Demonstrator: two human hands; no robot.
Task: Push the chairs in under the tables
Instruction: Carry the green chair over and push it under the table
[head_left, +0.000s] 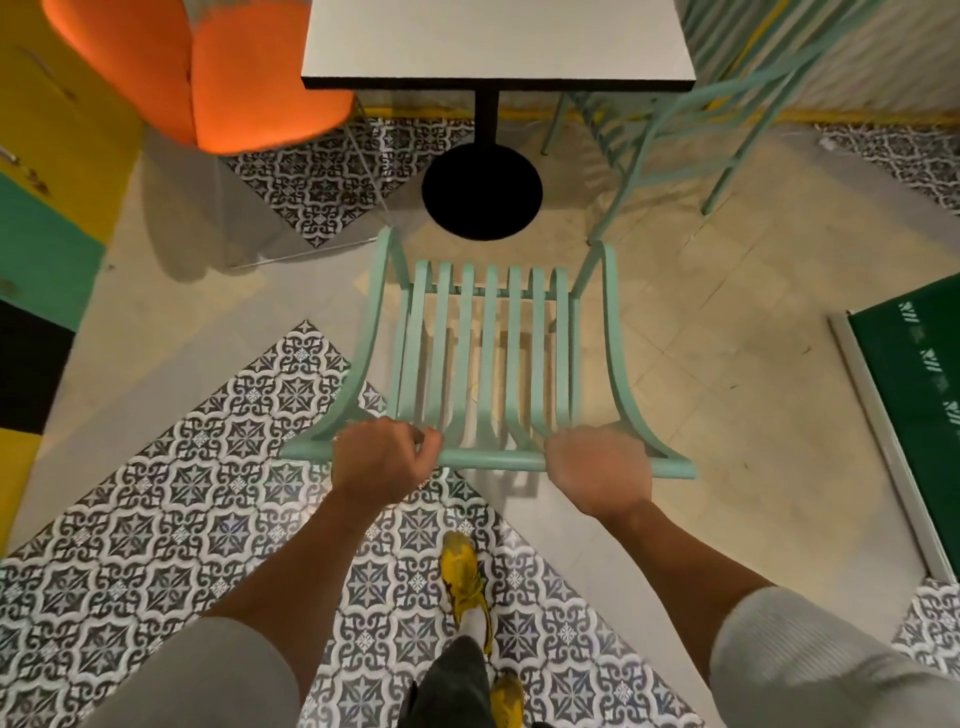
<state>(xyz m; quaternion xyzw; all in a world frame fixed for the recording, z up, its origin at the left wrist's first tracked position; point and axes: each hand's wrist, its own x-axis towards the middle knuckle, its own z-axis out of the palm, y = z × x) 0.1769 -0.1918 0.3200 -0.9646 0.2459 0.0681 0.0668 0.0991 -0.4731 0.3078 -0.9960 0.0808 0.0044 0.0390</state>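
Observation:
A mint-green slatted metal chair (488, 353) stands on the floor directly in front of me, its seat pointing at the table. My left hand (382, 460) and my right hand (600, 470) are both closed around the top rail of its backrest, one on each side. The white square table (493, 47) with a dark edge stands beyond on a black post with a round black base (482, 189). The chair's front edge is close to that base, with the seat short of the tabletop.
An orange padded chair (208, 73) sits at the table's left side. A second mint-green chair (675, 119) stands at its right side. A green board with a white frame (914, 415) lies at the right. Yellow and green wall panels (47, 208) run along the left.

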